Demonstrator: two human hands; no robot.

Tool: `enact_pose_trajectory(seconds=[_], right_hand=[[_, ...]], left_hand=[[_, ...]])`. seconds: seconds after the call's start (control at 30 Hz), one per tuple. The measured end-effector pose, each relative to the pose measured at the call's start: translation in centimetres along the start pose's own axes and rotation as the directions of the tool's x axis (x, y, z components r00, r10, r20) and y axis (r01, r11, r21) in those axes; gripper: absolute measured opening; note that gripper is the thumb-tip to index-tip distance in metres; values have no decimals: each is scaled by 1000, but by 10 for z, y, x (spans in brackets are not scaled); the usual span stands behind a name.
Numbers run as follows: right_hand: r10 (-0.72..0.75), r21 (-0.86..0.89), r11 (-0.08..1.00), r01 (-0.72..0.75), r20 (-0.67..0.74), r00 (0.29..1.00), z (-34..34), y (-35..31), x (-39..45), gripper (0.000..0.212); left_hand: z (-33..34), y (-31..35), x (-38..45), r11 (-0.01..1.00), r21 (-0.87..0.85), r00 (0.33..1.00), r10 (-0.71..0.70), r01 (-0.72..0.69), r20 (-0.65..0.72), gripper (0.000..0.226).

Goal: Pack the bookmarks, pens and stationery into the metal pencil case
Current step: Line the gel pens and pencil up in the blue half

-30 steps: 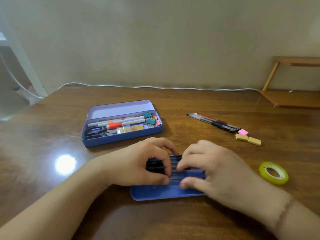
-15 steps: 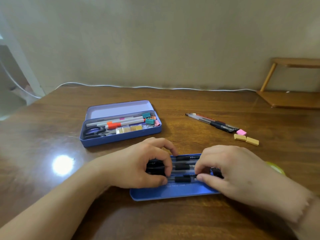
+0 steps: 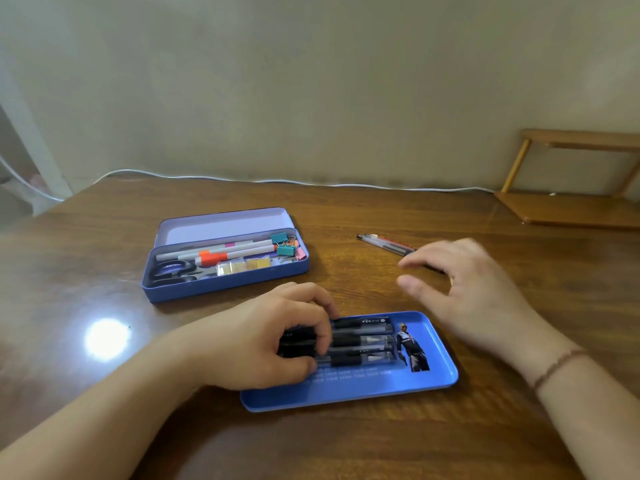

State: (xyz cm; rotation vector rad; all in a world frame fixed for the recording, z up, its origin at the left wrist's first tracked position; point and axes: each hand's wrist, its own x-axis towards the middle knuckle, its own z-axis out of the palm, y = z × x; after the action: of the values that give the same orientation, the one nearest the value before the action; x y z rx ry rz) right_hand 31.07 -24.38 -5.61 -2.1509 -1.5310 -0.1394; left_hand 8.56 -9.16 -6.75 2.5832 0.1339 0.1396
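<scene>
Changed: since a moment ago my right hand (image 3: 474,289) has lifted off the black gel pens (image 3: 360,341) in the blue tray (image 3: 436,379) and swung up and away toward the loose pens (image 3: 384,242) on the wooden desk (image 3: 346,445); the figure bookmark (image 3: 412,348) it was covering now shows at the tray's end.
Meaning: the pens in the tray look settled in a row, so I judge that batch placed and the loose pens next.
Left grip: my left hand (image 3: 263,344) curls down over the capped ends of the black gel pens, fingers and thumb pressed around them, pinning them against the tray floor.
Right grip: spread wide, fingers apart, holding nothing; it hovers just short of the loose pens, whose near ends vanish behind my fingers. Contact I cannot tell.
Task things: black gel pens under my left fingers; bookmark just past their tips; loose pens beyond my right fingertips.
Second case: the open purple pencil case (image 3: 228,285) sits beyond my left hand, holding markers (image 3: 221,252), scissors (image 3: 173,271), binder clips (image 3: 285,251) and small yellow packets (image 3: 242,265).
Remaining: loose pens not yet packed.
</scene>
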Motion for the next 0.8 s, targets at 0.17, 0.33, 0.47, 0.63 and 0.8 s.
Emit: enact_pose_trajectory(seconds=[0.17, 0.33, 0.47, 0.63, 0.8], right_hand=[[310, -324, 915, -242, 180, 934, 6, 23, 13, 48], [280, -274, 921, -278, -30, 959, 8, 20, 12, 28], [211, 18, 977, -214, -271, 939, 8, 27, 12, 20], [312, 790, 541, 288, -506, 804, -28, -1, 6, 33], [-62, 897, 317, 310, -306, 950, -21, -61, -20, 36]], left_hand=[[5, 5, 3, 999, 43, 999, 30, -28, -40, 13], [13, 7, 6, 994, 88, 994, 66, -58, -89, 16], [13, 5, 5, 994, 83, 991, 76, -67, -108, 13], [11, 8, 8, 977, -196, 885, -15, -87, -465, 20], [0, 18, 7, 768, -597, 899, -65, -233, -434, 37]])
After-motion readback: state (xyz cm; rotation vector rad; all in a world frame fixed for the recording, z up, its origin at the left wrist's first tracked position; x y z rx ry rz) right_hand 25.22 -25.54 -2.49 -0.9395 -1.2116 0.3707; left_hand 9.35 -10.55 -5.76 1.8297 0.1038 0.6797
